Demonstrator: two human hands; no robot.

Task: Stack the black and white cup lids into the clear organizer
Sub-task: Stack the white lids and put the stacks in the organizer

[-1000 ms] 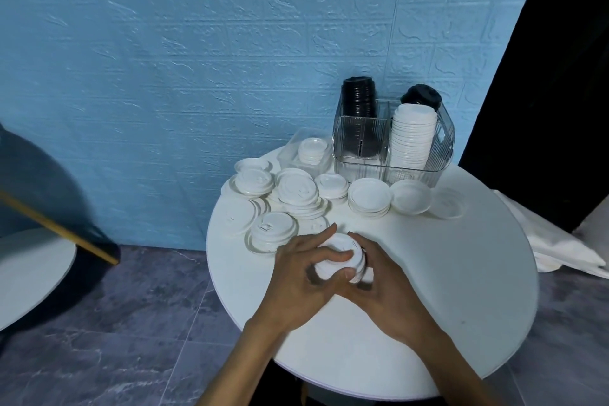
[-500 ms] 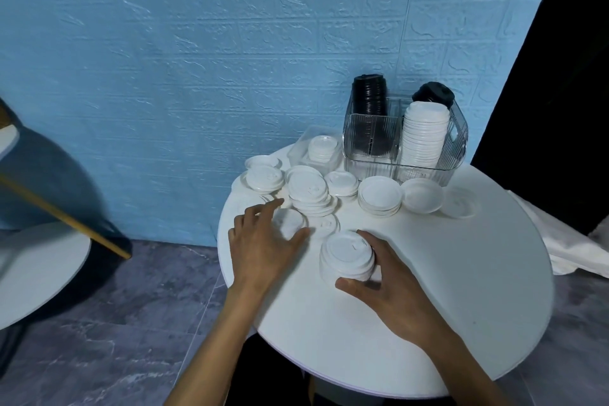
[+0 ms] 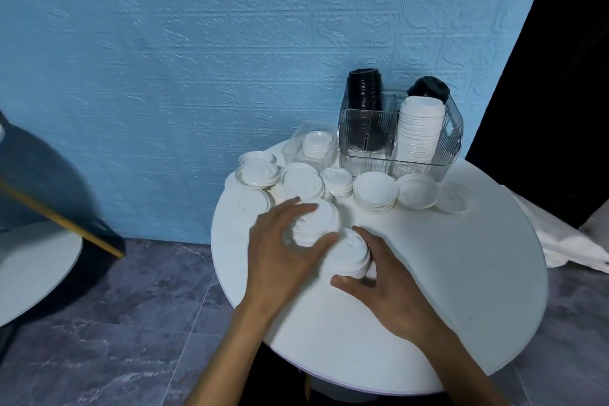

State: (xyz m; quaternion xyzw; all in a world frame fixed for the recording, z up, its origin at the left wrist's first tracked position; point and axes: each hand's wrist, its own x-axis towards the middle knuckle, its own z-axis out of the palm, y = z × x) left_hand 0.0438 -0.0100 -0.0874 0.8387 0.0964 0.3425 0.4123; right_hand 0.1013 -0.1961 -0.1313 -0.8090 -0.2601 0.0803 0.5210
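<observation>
Gathering loose lids into small piles before transfer, likely. Left hand [image 3: 283,250] grips short stack of white round plastic lids [image 3: 314,224], blurred. Right hand [image 3: 385,277] cups second white lid stack [image 3: 349,254] at 4 o'clock of first, steadying it on round white surface [image 3: 461,290]. Clear ribbed plastic organizer [image 3: 365,132] at 12–1 o'clock, well apart, holding black lid stack [image 3: 364,92] and tall white lid column [image 3: 417,132]. More scattered white lids [image 3: 375,191] between.

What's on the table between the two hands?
In the head view, a short stack of white lids sits between the left hand and right hand. The left fingers also hold another small stack just beside it.
</observation>
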